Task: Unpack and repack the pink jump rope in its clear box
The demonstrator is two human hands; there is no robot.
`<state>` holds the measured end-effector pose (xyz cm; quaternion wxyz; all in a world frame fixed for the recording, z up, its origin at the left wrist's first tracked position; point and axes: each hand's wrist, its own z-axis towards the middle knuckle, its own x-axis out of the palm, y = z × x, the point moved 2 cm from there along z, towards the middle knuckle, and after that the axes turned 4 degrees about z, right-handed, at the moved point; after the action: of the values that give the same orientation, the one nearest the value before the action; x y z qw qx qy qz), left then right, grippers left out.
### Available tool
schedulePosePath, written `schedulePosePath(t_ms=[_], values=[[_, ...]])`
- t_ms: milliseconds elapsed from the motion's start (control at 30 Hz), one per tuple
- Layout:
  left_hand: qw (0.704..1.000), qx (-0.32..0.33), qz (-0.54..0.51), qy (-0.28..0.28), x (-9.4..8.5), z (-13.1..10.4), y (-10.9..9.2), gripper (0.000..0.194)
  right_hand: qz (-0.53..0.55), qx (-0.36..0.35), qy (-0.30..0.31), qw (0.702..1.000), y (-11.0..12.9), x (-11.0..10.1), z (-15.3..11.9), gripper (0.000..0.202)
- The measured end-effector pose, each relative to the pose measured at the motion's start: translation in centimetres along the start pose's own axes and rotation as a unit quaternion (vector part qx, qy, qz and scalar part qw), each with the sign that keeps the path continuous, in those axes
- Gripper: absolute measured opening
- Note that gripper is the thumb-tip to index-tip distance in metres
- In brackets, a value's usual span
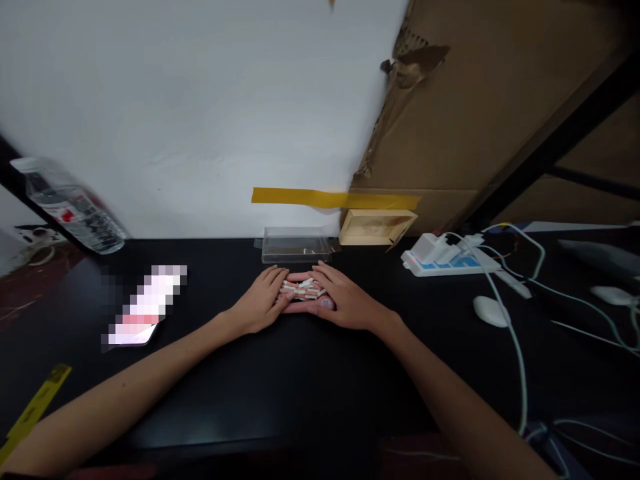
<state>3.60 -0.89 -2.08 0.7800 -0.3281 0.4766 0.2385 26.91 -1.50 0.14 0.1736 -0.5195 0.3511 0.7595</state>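
On my feed, both hands' fingers [273, 275] clamp a pink tray [301, 307].
I see the left hand [259, 300] on one end; between the fingers the tray runs lengthwise left to right, pink-rimmed, jumbled with small white and orange pieces [303, 291]; the right hand [346, 298] is equally near.
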Motion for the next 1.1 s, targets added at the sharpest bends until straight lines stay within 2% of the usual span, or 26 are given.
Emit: schedulePosePath(t_ms=[200, 333, 400, 600, 733, 800, 867, 967, 1100], values=[[0.999, 0.032, -0.031, 0.009, 0.4, 0.5, -0.5, 0.060, -0.035, -0.029, 0.030, 0.999, 0.7, 0.4, 0.2, 0.074], [0.998, 0.015, -0.031, -0.059, -1.2, 1.1, 0.1, 0.053, -0.030, -0.036, 0.045, 0.998, 0.7, 0.4, 0.2, 0.066], [0.997, 0.013, -0.008, -0.075, -2.1, 1.6, 0.7, 0.053, -0.023, -0.034, 0.049, 0.998, 0.7, 0.2, 0.1, 0.063], [0.997, -0.011, 0.071, -0.017, -3.0, 2.5, 3.0, 0.054, 0.007, -0.018, 0.062, 0.998, 0.2, -1.3, -0.4, 0.055], [0.982, -0.074, 0.151, -0.082, -4.5, 2.2, 3.4, 0.043, 0.030, 0.000, 0.055, 0.998, -0.1, -2.5, -0.8, 0.056], [0.973, -0.108, 0.170, -0.112, -5.1, 2.2, 3.3, 0.038, 0.025, -0.005, 0.039, 0.999, 0.0, -2.4, -0.8, 0.062], [0.973, -0.108, 0.165, -0.122, -5.3, 2.3, 3.2, 0.038, 0.011, -0.017, 0.029, 0.999, 0.3, -1.8, -0.5, 0.070], [0.985, -0.055, 0.139, -0.085, -4.5, 2.6, 3.6, 0.047, -0.008, -0.030, 0.030, 0.999, 0.6, -0.9, -0.1, 0.070], [0.989, -0.028, 0.144, 0.011, -2.6, 2.5, 5.1, 0.059, -0.006, -0.032, 0.040, 0.999, 0.4, -0.7, -0.1, 0.066]])
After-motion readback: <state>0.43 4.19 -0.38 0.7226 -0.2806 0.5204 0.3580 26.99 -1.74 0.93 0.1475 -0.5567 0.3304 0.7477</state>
